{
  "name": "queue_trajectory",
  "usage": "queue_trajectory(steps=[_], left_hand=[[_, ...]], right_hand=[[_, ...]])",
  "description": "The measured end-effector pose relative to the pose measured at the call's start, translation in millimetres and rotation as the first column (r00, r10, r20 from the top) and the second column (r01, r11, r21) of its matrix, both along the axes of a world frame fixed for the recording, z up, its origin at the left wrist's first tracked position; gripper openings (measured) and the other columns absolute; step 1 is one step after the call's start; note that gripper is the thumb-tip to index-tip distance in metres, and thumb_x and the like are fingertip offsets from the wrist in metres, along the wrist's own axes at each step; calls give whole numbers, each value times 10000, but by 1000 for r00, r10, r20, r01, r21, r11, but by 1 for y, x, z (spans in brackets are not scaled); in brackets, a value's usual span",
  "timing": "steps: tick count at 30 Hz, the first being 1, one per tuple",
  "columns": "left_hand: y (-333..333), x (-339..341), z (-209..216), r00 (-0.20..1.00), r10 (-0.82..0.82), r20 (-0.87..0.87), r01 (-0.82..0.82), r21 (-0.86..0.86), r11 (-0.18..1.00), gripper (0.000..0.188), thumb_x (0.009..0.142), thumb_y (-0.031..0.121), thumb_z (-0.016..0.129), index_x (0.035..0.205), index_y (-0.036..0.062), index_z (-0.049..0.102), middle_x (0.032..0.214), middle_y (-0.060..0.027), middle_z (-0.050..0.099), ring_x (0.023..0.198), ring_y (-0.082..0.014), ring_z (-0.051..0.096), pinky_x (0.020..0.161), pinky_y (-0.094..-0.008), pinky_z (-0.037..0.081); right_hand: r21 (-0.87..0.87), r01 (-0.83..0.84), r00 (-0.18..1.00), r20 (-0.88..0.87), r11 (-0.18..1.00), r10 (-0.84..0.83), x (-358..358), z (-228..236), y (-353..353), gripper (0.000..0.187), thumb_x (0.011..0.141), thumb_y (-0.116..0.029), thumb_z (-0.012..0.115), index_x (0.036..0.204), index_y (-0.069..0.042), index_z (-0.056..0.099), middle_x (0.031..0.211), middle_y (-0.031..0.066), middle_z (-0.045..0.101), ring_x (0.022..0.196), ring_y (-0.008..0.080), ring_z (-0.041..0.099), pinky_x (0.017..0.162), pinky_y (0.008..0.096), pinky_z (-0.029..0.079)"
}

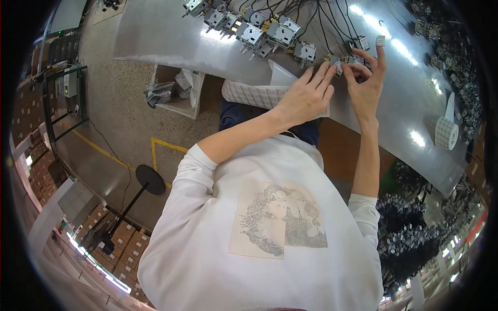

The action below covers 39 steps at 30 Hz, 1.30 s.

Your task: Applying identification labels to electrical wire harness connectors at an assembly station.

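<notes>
My left hand (309, 95) reaches over the metal table, its fingertips together on a small boxy metal unit (336, 66), which looks like a thermostat with a thin black lead. Across from it, my right hand (367, 88) has its thumb against the same unit and its other fingers curled around that spot. My right index finger points up with a small white printed label (381, 41) on its tip. The fingers partly hide the unit. Just beyond them lies another metal unit (361, 43), and a third (305, 52) is left of my left fingertips.
More metal units (251, 34) with black leads crowd the far table. A strip of printed labels (249, 94) hangs over the near edge, and a label roll (446, 133) stands at right. Dark piles of parts (461, 67) line the right side. An open box (179, 106) holds plastic wrap.
</notes>
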<state>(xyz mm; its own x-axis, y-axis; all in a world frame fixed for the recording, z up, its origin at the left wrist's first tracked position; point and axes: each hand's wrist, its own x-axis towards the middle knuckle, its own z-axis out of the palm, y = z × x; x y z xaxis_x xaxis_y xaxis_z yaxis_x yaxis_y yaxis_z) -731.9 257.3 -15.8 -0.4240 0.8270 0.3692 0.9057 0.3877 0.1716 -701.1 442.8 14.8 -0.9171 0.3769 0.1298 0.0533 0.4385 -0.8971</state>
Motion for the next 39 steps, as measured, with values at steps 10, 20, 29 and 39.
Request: queue_trajectory(steps=[10, 20, 29, 39], left_hand=[[10, 2, 0, 991, -1, -131, -9, -70, 997, 286, 944, 196, 616, 1057, -38, 736, 1443, -298, 634, 1364, -440, 575, 1038, -512, 515], [24, 0, 1, 978, -105, -179, 62, -232, 971, 296, 942, 186, 605, 1090, -33, 738, 1400, -291, 656, 1357, -410, 563, 1114, -467, 459], [34, -13, -2, 988, -122, 96, 133, -121, 984, 245, 915, 38, 601, 1127, -77, 644, 1608, -230, 495, 1414, -500, 501, 1144, -552, 468], [34, -11, 8, 990, -91, 104, 106, -149, 983, 167, 1034, 82, 552, 1053, -57, 643, 1523, -220, 597, 1366, -470, 562, 1064, -549, 487]], right_hand=[[187, -31, 999, -26, 982, 36, 3, -13, 0, 816, 964, -1, 761, 1638, -154, 327, 1323, 123, 710, 966, 157, 742, 788, 275, 578], [327, 212, 971, -175, 921, -161, 8, 13, 42, 804, 811, -98, 929, 1505, -94, 524, 1044, 8, 638, 847, 156, 628, 705, 327, 527], [-324, 170, 984, 107, 931, -142, 49, 19, 52, 1126, 836, -176, 913, 1694, -135, 185, 1033, 17, 710, 767, 52, 597, 689, 257, 501], [-507, 196, 971, -18, 839, -237, 85, -14, 48, 935, 976, -52, 765, 1694, -86, 167, 1002, 66, 699, 821, 71, 631, 751, 256, 524]])
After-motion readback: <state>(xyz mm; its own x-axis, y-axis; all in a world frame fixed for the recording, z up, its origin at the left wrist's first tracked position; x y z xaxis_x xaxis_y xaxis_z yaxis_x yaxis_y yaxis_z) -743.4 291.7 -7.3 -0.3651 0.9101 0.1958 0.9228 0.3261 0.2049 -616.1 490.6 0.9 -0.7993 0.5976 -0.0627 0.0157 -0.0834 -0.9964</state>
